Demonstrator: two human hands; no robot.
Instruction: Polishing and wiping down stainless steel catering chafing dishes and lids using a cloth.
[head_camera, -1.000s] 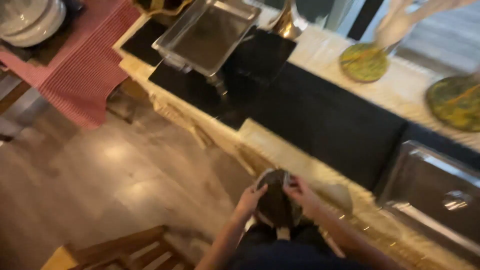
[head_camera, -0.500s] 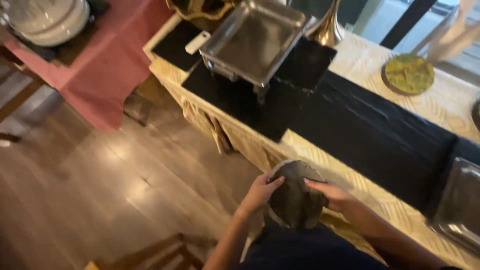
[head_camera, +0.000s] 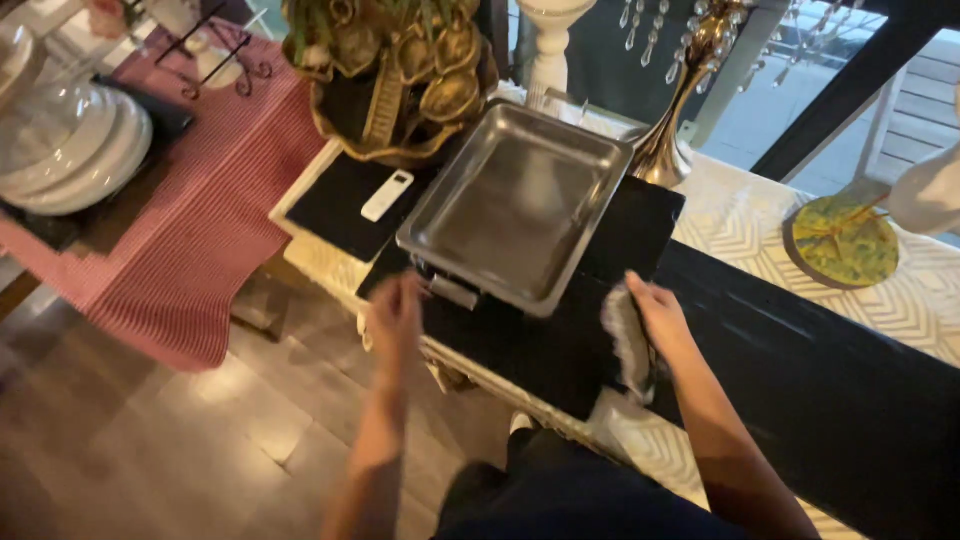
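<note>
Indoors, patterned counter (head_camera: 740, 225) with black mats (head_camera: 560, 340), wooden floor (head_camera: 130, 450) below.

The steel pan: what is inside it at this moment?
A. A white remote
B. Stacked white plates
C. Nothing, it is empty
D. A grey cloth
C: the steel pan shows only its bare shiny bottom; the grey cloth is in the right hand beside it, the white remote lies on a black mat to its left, and the plates sit far left.
</note>
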